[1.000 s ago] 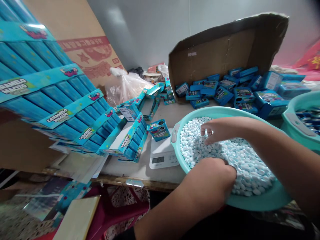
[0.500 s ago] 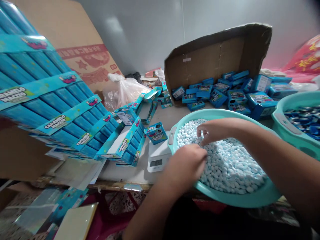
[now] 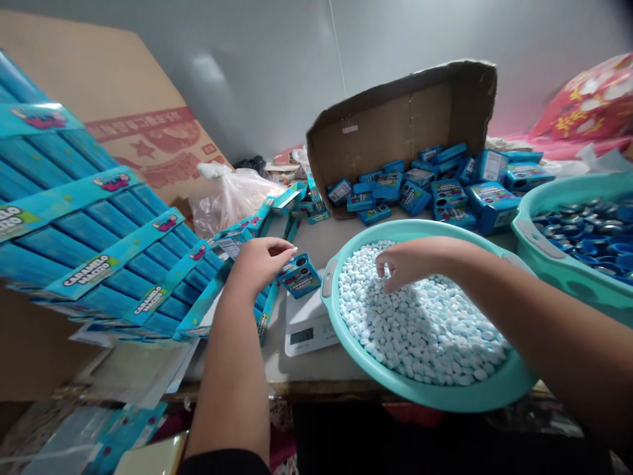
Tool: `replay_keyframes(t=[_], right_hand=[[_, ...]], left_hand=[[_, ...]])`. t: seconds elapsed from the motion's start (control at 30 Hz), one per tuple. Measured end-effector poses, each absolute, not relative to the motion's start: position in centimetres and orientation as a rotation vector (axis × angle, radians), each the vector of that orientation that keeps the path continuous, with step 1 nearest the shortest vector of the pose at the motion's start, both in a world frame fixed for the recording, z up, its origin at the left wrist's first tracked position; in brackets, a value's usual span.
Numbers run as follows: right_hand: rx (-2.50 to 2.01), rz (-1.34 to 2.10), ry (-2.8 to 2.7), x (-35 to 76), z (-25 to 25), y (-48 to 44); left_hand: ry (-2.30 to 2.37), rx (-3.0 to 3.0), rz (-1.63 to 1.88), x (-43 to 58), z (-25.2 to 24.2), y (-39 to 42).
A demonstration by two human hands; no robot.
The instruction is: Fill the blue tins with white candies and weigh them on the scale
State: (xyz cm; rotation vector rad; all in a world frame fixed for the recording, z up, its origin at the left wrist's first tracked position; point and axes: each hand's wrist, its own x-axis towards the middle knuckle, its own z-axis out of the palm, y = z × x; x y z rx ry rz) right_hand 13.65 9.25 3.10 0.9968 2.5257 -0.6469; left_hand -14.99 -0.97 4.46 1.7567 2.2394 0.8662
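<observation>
A teal basin (image 3: 445, 394) full of small white-blue candies (image 3: 425, 330) stands at the table's front edge. My right hand (image 3: 403, 262) rests on the candies with its fingers curled together in a pinch. My left hand (image 3: 260, 260) is closed and holds a candy or a few at its fingertips. It hovers just above a small open blue box (image 3: 299, 277), which stands on a white kitchen scale (image 3: 306, 326) left of the basin.
Flat blue display cartons (image 3: 113, 251) lean in a stack at the left. A tipped cardboard box (image 3: 395, 125) spills several small blue boxes (image 3: 435, 191) at the back. A second teal basin (image 3: 558, 264) with dark round pieces is at the right. A clear plastic bag (image 3: 227, 194) lies behind.
My left hand has left the basin and moved left, over the small box on the scale. My right hand has stayed on the candies. The view has shifted right.
</observation>
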Motion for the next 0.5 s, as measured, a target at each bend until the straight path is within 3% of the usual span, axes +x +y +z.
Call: replay_keyframes(t=[0.5], right_hand=[[0.989,-0.652,2.551,13.9,3.4,9.3]], left_hand=[[2.129,1.972,0.894,-14.9,2.8,-0.9]])
